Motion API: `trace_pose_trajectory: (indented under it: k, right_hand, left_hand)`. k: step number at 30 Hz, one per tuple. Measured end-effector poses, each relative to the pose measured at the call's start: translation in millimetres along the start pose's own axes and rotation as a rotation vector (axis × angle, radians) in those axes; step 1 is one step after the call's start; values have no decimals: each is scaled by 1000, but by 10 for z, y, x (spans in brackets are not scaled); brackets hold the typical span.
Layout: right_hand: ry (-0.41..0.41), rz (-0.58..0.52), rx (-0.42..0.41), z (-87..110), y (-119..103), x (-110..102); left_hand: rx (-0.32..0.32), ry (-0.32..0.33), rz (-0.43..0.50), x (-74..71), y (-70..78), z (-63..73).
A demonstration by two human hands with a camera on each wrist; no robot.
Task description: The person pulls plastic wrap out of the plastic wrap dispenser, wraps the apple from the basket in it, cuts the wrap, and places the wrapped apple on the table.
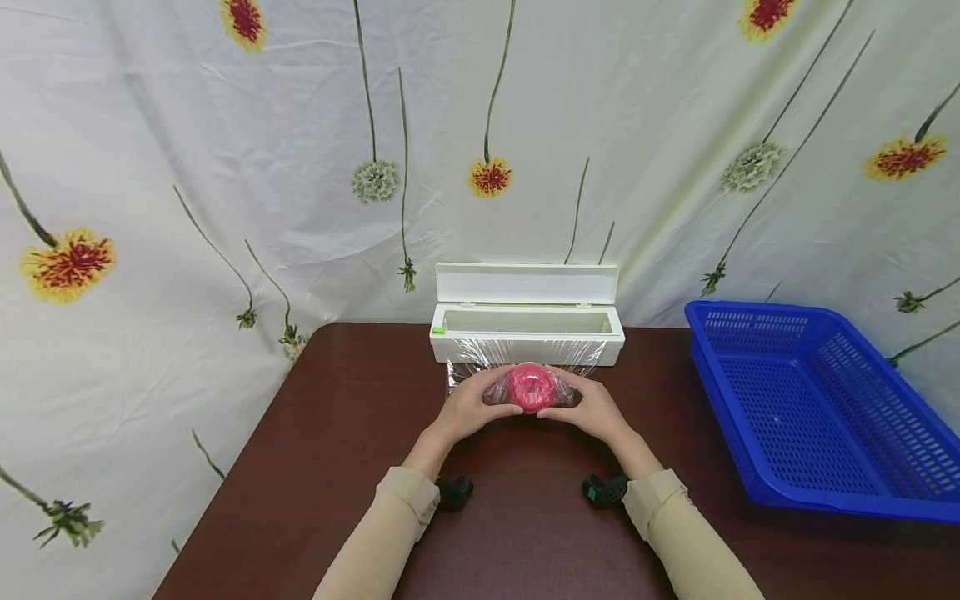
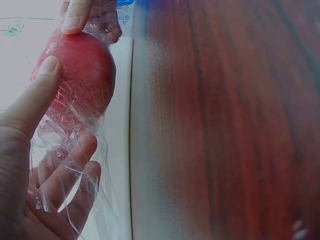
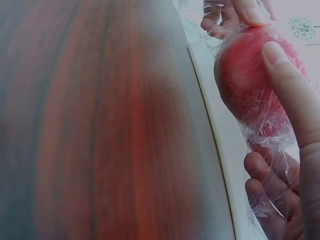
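A red apple (image 1: pixel 532 387) wrapped in clear cling film is held up between both hands, in front of a white cling film box. My left hand (image 1: pixel 476 403) grips it from the left, thumb tip pressed on the red surface and fingers curled behind in the loose film. From the right, my right hand (image 1: pixel 592 408) does the same, its thumb on the near side. Crinkled cling film (image 2: pixel 75 175) bunches at the sides of the apple and runs over the left fingers. In the right wrist view, film also covers the apple (image 3: pixel 250 75).
The white box (image 1: pixel 525 350) stands at the table's back edge with its lid (image 1: pixel 525 284) raised, film stretching from its front. On the right sits a blue plastic basket (image 1: pixel 723 433). A flowered cloth (image 1: pixel 300 167) hangs behind the dark wooden table (image 1: pixel 360 417).
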State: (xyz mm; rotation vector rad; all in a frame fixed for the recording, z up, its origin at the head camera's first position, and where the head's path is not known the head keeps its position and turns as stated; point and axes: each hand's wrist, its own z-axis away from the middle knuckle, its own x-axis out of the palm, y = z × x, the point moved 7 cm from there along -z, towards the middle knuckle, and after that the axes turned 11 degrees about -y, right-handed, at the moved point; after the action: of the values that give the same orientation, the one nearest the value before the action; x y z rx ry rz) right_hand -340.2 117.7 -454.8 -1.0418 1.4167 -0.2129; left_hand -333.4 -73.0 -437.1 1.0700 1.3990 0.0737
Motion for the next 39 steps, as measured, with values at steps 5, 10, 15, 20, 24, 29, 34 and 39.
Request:
trace_pose_trajectory:
  k: [5, 10, 15, 20, 24, 29, 34, 39]
  right_hand:
    - [3, 10, -2, -3, 3, 6]
    - [4, -1, -9, -6, -3, 16]
    - [13, -7, -25, -11, -14, 18]
    - [17, -28, -34, -14, -18, 26]
    - [25, -26, -23, -20, -3, 34]
    - [24, -33, -2, -24, 21, 49]
    - [27, -63, 5, -24, 33, 60]
    - [39, -84, 7, -31, 39, 62]
  left_hand:
    - [-4, -20, 22, 11, -4, 5]
    - [-13, -14, 35, 7, -7, 18]
    - [-21, 4, 71, -2, -13, 28]
    - [-52, 7, 109, 5, -30, 39]
    - [-97, 8, 118, 8, -54, 46]
    - [-130, -1, 122, 11, -73, 47]
    - [-130, 1, 116, 16, -88, 45]
    - [-134, 0, 111, 19, -103, 32]
